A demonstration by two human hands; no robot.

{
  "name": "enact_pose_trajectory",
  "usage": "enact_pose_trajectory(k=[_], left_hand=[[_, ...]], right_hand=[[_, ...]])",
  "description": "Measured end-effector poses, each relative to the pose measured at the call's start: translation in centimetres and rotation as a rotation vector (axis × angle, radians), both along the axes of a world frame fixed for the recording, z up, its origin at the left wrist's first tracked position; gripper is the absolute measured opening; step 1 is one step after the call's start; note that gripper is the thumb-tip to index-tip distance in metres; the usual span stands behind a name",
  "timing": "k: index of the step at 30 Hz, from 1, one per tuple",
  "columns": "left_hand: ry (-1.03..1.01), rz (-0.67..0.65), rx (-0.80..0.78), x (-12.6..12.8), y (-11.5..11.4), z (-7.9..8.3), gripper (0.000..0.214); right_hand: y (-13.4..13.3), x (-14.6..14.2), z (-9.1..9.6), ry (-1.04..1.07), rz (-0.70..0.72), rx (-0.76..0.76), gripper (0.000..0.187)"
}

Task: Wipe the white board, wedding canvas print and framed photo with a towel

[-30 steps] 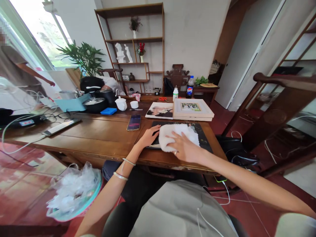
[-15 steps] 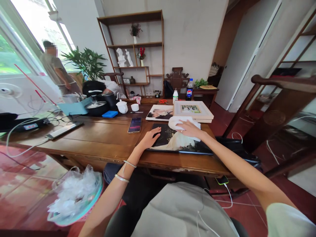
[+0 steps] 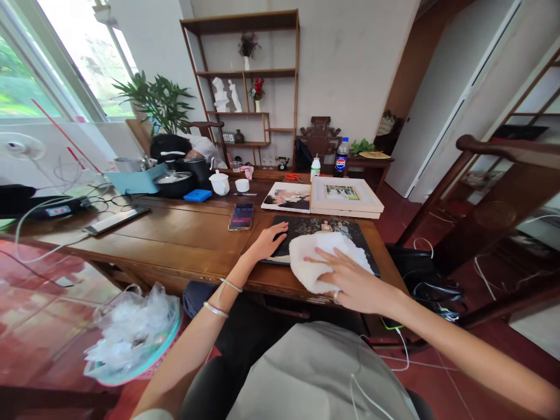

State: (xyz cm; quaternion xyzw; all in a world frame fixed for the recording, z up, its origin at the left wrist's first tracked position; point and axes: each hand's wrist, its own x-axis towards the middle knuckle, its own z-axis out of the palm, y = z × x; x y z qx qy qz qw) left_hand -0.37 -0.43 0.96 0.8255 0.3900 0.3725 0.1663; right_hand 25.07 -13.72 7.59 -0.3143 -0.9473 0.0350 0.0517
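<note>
A dark photo panel (image 3: 301, 226) with a printed picture lies flat on the wooden table in front of me. My left hand (image 3: 269, 242) rests on its left edge, fingers stretched out and holding nothing. Under my right hand (image 3: 350, 277) is a white cloth (image 3: 308, 256), bunched over the panel's near edge. The fingers of that hand are spread across the cloth and press it down. The cloth covers much of the panel's lower half; two small printed figures show above it.
Behind the panel lie a photo print (image 3: 284, 196) and a white picture frame (image 3: 376, 205). A phone (image 3: 241, 216) is to the left, with a white lidded pot (image 3: 219, 183) farther back. A cola bottle (image 3: 341, 157) stands behind. A basket of plastic bags (image 3: 135, 332) sits on the floor.
My right hand has drawn the cloth from the panel's far edge toward me, to its near edge. My left hand stays at the left edge. The person by the window is out of view.
</note>
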Motion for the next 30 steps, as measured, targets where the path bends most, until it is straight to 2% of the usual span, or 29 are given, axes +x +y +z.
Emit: enact_pose_trajectory(k=[3,7,9,11,13,15,18,21,23,26,30], left_hand=[[0.0,-0.002,-0.002,0.0,0.0,0.1,0.034],[-0.012,-0.001,0.002,0.0,0.1,0.0,0.034],[-0.024,-0.007,0.004,0.0,0.1,0.0,0.033],[-0.028,-0.014,0.004,0.0,0.1,0.0,0.033],[-0.025,-0.01,0.005,0.0,0.1,0.0,0.033],[-0.021,-0.004,0.009,0.0,0.1,0.0,0.033],[-0.022,0.0,0.014,0.0,0.1,-0.2,0.033],[-0.018,0.004,0.013,0.0,0.2,-0.3,0.033],[-0.01,0.002,0.014,0.0,0.2,-0.3,0.033],[-0.002,-0.005,0.025,-0.1,0.3,-0.3,0.033],[0.001,-0.011,0.019,-0.1,0.3,-0.2,0.033]], right_hand=[[3.7,1.0,0.1,0.004,-0.069,0.019,0.041],[9.8,2.9,-0.1,-0.004,-0.241,0.09,0.033],[11.8,3.8,-0.3,-0.006,-0.308,0.124,0.033],[12.6,4.4,-0.5,-0.003,-0.347,0.147,0.035],[12.0,4.5,-0.6,-0.012,-0.351,0.142,0.036],[10.2,4.3,-0.6,-0.017,-0.332,0.124,0.038],[5.7,3.3,-0.4,0.009,-0.26,0.09,0.04],[1.2,2.2,-0.1,0.031,-0.123,0.045,0.043],[-0.7,1.8,-0.1,0.033,-0.051,0.027,0.043],[-0.8,1.8,-0.3,0.04,-0.03,0.037,0.041],[3.3,2.8,-0.4,0.037,-0.139,0.081,0.037]])
